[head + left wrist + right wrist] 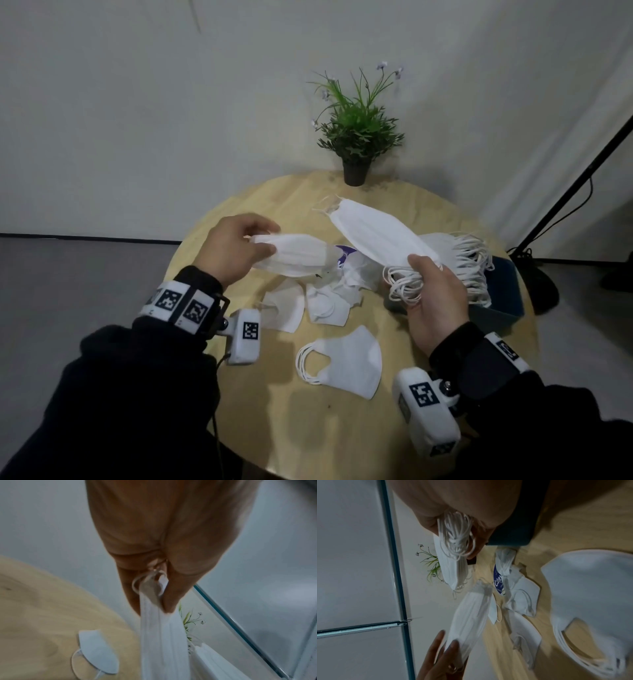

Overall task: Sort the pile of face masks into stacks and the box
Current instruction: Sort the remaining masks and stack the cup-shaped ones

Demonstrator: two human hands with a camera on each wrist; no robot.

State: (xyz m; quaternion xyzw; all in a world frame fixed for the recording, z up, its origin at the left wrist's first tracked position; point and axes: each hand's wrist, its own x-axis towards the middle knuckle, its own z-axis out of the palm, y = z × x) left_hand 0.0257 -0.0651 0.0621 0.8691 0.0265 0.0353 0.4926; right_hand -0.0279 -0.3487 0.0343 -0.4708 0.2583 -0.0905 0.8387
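My left hand [236,245] pinches one end of a flat pleated mask [294,255], thumb above and fingers [171,601] below, so the mask runs out from the pinch toward 3 o'clock, its long axis nearly level above the tabletop [260,428]. Its free end points at the bundle of masks [380,233] that my right hand [436,298] grips at the near end, ear loops bunched against the palm, the bundle's long axis running up toward 10 o'clock. I judge the next move is to lay the single mask onto that bundle, so the two axes must be brought parallel; the left hand has the shorter way to go. Below both hands, the loose pile [329,291] lies mid-table, and a stack of shaped masks [346,363] sits at 6 o'clock from it. The dark blue box [507,301] stands at 3 o'clock, directly behind my right hand.

The left wrist view shows the pinch itself, loop trapped between fingertips, which the head view blurs. The right wrist view shows the bundle's many layers edge-on and a blue printed wrapper [498,580] among the pile.
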